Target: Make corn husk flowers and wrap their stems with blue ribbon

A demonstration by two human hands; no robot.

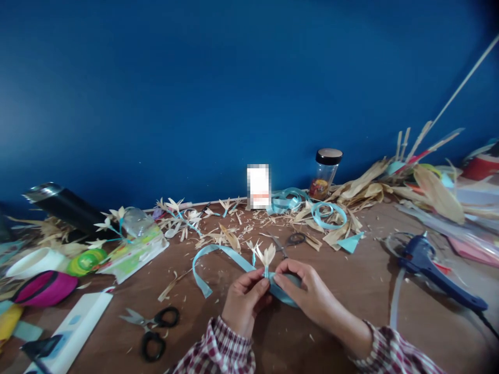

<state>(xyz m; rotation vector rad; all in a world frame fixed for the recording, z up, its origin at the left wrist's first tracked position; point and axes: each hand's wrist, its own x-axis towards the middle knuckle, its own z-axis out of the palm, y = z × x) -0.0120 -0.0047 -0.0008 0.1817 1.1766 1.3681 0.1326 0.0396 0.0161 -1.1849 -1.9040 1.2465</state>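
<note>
My left hand (244, 301) and my right hand (306, 291) meet over the brown table (351, 291), both pinched around the base of a small dried-husk flower (266, 255). A light blue ribbon (218, 257) runs from the flower's stem out to the left and curls under my right hand. The flower's pale petals stick up between my fingertips. Both sleeves are red-and-white plaid.
Black-handled scissors (154, 327) lie front left, small scissors (290, 241) behind the flower. A blue glue gun (429, 267) rests at right. Dried husks (374, 189), a black-lidded jar (325, 174), more ribbon (312, 208), finished flowers (175, 213) and husk scraps line the back.
</note>
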